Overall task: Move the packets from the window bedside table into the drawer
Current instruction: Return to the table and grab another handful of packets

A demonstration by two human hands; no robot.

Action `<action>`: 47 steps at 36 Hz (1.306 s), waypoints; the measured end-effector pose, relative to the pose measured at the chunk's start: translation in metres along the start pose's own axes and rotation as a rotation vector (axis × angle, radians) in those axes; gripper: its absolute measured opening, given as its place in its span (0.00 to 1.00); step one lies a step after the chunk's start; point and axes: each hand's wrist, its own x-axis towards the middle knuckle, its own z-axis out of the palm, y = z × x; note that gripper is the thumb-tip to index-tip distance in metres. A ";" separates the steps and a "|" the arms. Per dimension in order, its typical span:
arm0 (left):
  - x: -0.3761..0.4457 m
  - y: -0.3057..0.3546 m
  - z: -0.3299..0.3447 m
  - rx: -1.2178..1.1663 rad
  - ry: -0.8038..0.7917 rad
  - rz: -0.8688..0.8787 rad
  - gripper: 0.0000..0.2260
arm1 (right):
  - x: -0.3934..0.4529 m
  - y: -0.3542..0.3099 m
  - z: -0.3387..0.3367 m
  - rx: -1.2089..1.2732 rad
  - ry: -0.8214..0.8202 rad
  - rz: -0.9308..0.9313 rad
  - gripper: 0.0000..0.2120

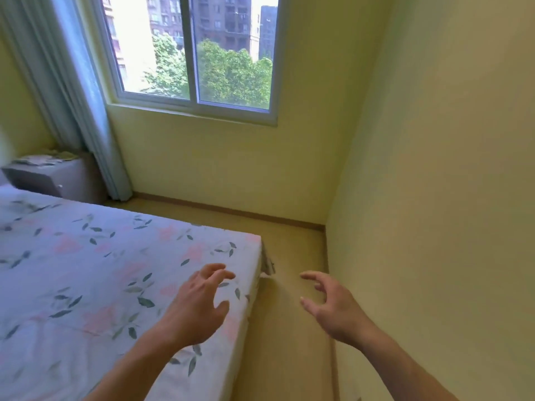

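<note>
Floral-sheeted bed point(86, 270) between the person and the far corner, curtain point(72, 91) beside the window point(194, 53), blurred packets point(43, 160) on the bedside table point(49, 178) surface, well apart from left hand point(199, 302) and right hand point(333, 305), both empty with fingers spread

bedside table point(43, 176): far left by curtain | on top: blurred packets point(43, 159) | count unclear

There are two empty hands point(199, 302), one bed point(86, 270), one bedside table point(55, 178), one window point(194, 53) and one curtain point(78, 91).
</note>
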 end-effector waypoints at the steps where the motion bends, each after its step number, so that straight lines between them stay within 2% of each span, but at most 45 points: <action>1: 0.009 -0.004 -0.006 0.003 0.025 -0.035 0.21 | 0.024 -0.007 -0.001 0.002 -0.025 -0.028 0.23; 7: 0.053 -0.046 -0.031 -0.021 0.146 -0.278 0.21 | 0.154 -0.044 0.007 -0.028 -0.226 -0.233 0.24; 13: 0.129 -0.095 -0.040 -0.015 0.223 -0.401 0.20 | 0.279 -0.052 0.001 -0.044 -0.297 -0.331 0.24; 17: 0.215 -0.116 -0.045 -0.040 0.251 -0.435 0.21 | 0.366 -0.050 -0.016 -0.061 -0.285 -0.329 0.24; 20: 0.294 -0.114 -0.048 -0.051 0.246 -0.396 0.21 | 0.422 -0.042 -0.036 -0.092 -0.277 -0.332 0.24; 29: 0.541 -0.050 -0.055 -0.078 0.189 -0.146 0.21 | 0.587 0.000 -0.125 -0.093 -0.217 -0.227 0.24; 33: 0.625 -0.039 -0.050 -0.043 0.171 -0.109 0.22 | 0.659 0.006 -0.148 -0.077 -0.198 -0.234 0.25; 39: 0.749 -0.040 -0.032 -0.057 0.181 -0.200 0.21 | 0.800 0.024 -0.183 -0.050 -0.251 -0.263 0.23; 47: 0.834 -0.071 -0.032 -0.062 0.260 -0.453 0.20 | 0.984 0.004 -0.200 -0.073 -0.398 -0.355 0.23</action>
